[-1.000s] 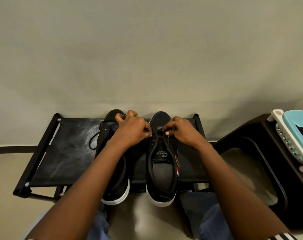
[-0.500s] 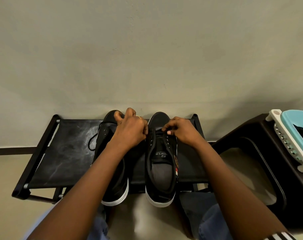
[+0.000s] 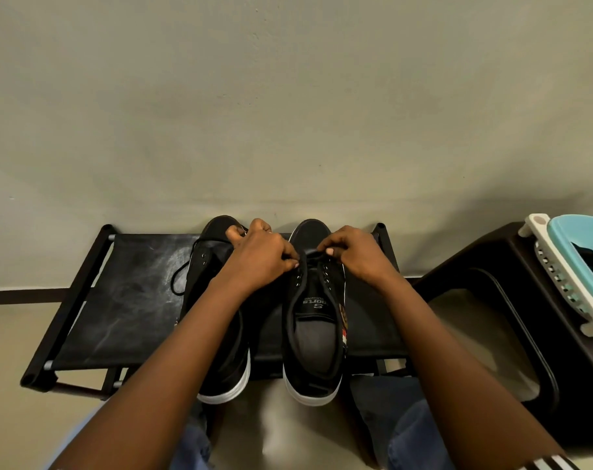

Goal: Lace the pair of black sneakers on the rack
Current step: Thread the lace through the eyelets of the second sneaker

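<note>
Fingers (image 3: 290, 257) of both hands pinch the lace (image 3: 311, 254) at the toe end of the right sneaker (image 3: 313, 320), which sits beside the left sneaker (image 3: 220, 351) on the rack (image 3: 119, 300), so the first eyelets seem in hand and next comes threading each end through 1 higher eyelet.

So the rack (image 3: 125, 300) is a low black fabric shelf on a black frame, pushed up against the wall and sitting on the floor (image 3: 7, 351). Two black sneakers sit on it side by side, toes to the wall, white-soled heels hanging off the front edge: left sneaker (image 3: 220, 361), right sneaker (image 3: 317, 334). A loose lace (image 3: 180, 279) spills from the left one onto the fabric.
</note>
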